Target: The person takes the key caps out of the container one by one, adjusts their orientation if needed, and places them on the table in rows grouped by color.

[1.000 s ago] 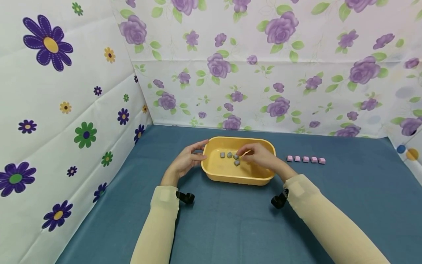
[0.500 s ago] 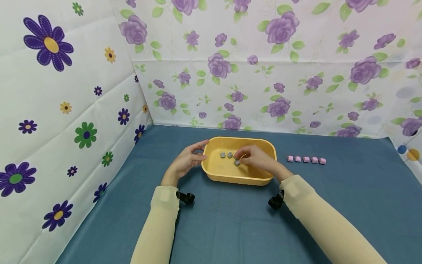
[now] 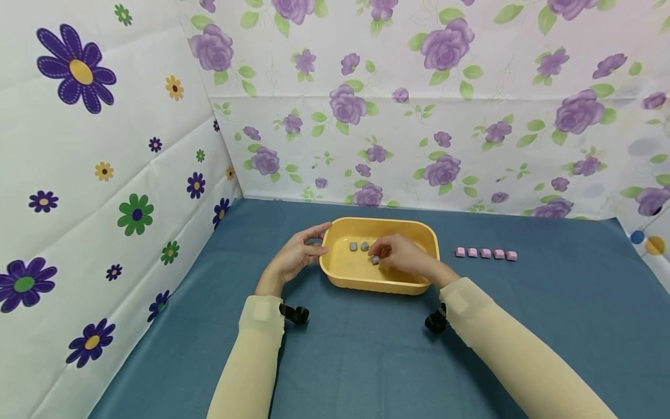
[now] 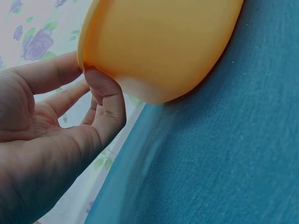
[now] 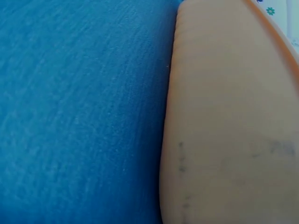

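A yellow plastic basin stands on the blue cloth. My left hand grips its left rim; in the left wrist view the thumb presses below the rim and the forefinger lies against the edge. Inside the basin my right hand reaches in from the right, fingers bent around a small grey cube at the fingertips. Just left of those fingers lie two more grey cubes, one squarely placed and one turned. Another grey cube is hidden by the fingers. The right wrist view shows only the basin's outer wall.
A row of several pink cubes lies on the blue cloth right of the basin. Flowered sheets rise behind and on the left. Black wrist cameras hang below both cuffs.
My right hand has shifted slightly left and down inside the basin. One grey cube has gone out of sight behind the fingers, and the lower one has moved slightly. The left hand stays put.
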